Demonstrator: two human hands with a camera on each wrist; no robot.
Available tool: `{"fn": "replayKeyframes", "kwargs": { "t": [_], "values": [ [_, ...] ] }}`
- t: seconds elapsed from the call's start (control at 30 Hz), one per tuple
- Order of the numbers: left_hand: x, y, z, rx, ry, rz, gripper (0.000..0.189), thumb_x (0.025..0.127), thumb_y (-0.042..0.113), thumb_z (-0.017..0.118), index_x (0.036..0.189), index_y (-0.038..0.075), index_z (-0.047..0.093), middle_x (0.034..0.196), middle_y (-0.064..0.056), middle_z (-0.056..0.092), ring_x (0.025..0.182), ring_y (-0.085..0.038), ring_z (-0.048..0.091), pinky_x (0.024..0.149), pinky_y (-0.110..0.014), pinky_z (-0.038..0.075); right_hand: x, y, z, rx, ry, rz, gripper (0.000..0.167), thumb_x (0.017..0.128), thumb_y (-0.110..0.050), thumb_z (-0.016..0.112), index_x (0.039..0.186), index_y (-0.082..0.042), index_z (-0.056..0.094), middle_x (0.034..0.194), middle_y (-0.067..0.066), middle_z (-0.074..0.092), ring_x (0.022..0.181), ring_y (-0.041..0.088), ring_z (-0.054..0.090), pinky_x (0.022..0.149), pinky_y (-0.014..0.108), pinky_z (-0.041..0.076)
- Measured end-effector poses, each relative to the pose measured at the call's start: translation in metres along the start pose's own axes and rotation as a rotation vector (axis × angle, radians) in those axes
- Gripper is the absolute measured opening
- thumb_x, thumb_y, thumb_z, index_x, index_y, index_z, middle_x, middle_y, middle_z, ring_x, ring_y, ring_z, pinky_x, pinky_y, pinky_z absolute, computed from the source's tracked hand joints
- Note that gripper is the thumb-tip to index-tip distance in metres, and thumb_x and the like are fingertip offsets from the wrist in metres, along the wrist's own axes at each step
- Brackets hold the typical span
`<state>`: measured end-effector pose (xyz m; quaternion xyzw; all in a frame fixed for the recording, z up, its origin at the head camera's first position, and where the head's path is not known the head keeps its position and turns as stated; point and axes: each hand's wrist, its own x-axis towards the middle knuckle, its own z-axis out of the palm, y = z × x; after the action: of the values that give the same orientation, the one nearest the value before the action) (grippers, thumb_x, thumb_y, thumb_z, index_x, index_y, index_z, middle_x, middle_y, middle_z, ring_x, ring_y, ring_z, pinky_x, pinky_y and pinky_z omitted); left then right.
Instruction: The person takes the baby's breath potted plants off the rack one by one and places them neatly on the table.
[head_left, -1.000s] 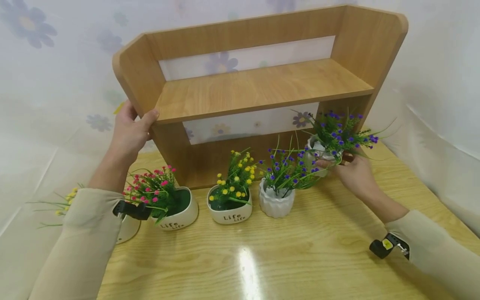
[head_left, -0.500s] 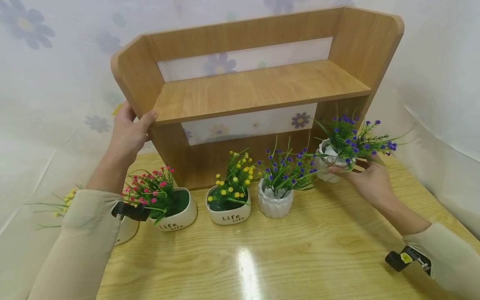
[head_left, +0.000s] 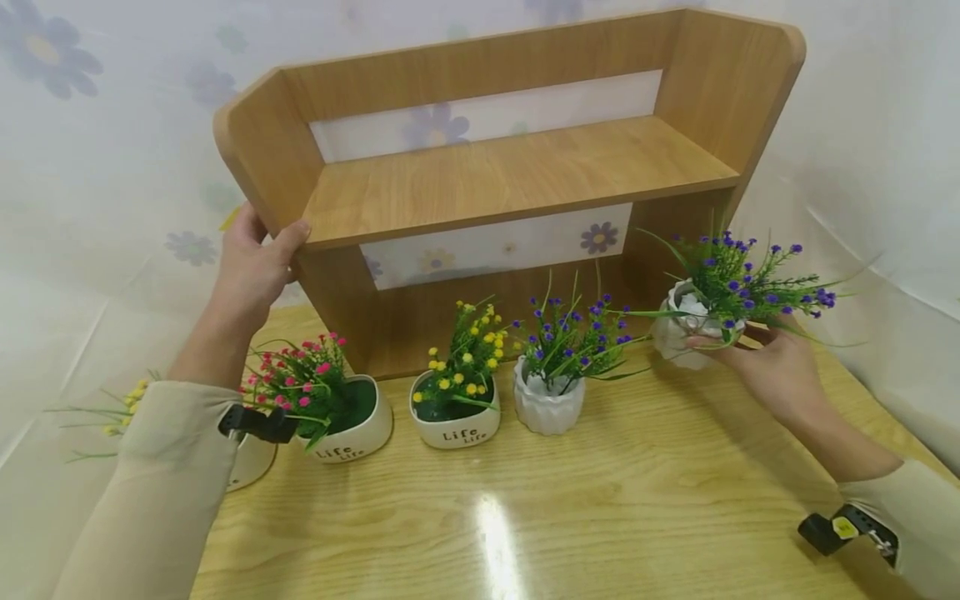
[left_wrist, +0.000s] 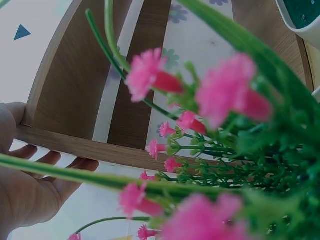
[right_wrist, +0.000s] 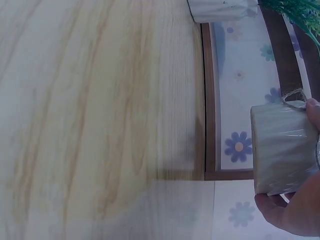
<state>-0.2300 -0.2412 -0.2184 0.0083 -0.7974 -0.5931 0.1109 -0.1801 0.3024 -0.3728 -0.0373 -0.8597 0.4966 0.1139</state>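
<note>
My left hand [head_left: 251, 271] grips the left side panel of a two-tier wooden shelf [head_left: 525, 179], its thumb at the front by the middle board. In the left wrist view, the fingers of the left hand [left_wrist: 30, 197] reach behind the panel, partly covered by blurred pink flowers [left_wrist: 227, 90]. At the shelf's lower right, my right hand [head_left: 783, 371] holds a white ribbed flowerpot [head_left: 675, 337] with purple artificial flowers. The right wrist view shows this pot [right_wrist: 280, 150] raised off the table, with twine around its rim.
Along the shelf's front stand a white pot with purple flowers [head_left: 549, 408], a "Life" pot with yellow flowers [head_left: 459, 429] and another with pink ones [head_left: 360, 437]. A further pot [head_left: 255, 462] is partly behind the left sleeve. A flowered sheet [head_left: 112, 192] hangs behind.
My right hand has carried the purple-flowered pot to the right, away from the similar pot beside it. The left hand keeps its hold on the shelf.
</note>
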Motion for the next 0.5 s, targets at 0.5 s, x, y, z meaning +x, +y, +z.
{"fn": "replayKeyframes", "kwargs": {
  "t": [0.5],
  "values": [
    [0.001, -0.002, 0.000, -0.010, 0.006, 0.006, 0.058, 0.102, 0.027, 0.058, 0.155, 0.026, 0.034, 0.159, -0.005, 0.032, 0.140, -0.036, 0.037, 0.108, -0.069, 0.031, -0.007, 0.017, -0.025, -0.121, -0.021, 0.085, 0.059, 0.088, -0.047, 0.076, 0.137, -0.025, 0.053, 0.138, 0.006, 0.054, 0.103, 0.016, 0.047, 0.070, 0.019, 0.039]
  ]
}}
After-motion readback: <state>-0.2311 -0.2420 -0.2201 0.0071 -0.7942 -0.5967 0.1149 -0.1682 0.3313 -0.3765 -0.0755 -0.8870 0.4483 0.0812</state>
